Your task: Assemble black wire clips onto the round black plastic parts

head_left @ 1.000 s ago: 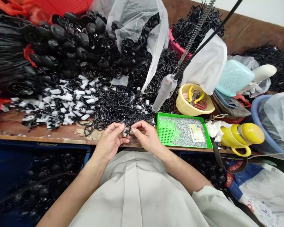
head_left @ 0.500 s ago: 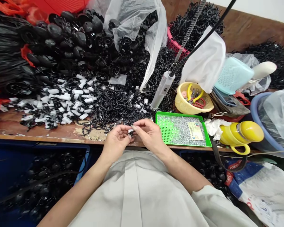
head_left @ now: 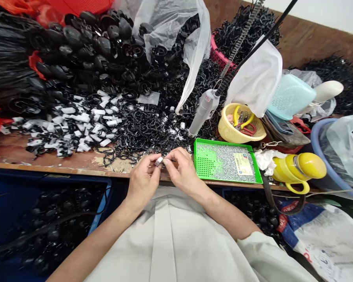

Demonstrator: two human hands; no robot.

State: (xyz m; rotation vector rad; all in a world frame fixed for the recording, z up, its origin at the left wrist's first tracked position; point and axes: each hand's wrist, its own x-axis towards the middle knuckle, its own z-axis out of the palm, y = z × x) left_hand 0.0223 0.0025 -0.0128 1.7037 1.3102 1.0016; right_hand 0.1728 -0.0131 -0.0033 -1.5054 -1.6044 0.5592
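Between the thumb and fingers of my left hand point(head_left: 142, 178) is a small white plastic part point(head_left: 159, 160), held just above the table's front edge. My right hand point(head_left: 182, 172) meets it from the right, its thumb and forefinger pinched at the part's near side. Whatever those right fingertips grip is too small to make out. Behind my hands lies a heap of thin black plastic pieces point(head_left: 141, 131). Farther left is a pile of white parts with black pieces point(head_left: 79, 125). A grey electric screwdriver point(head_left: 202, 113) hangs upright beyond my right hand.
A green perforated tray point(head_left: 205, 161) with tiny metal screws and a card lies right of my hands. Past it stand a yellow basket point(head_left: 242, 135) of pliers and a yellow flask point(head_left: 291, 168). Large black housings point(head_left: 102, 47) are heaped behind; a blue bin point(head_left: 104, 203) sits below left.
The small white part has turned in my fingers, so more of its white side shows. My right hand has shifted slightly left, and the view has moved a little.
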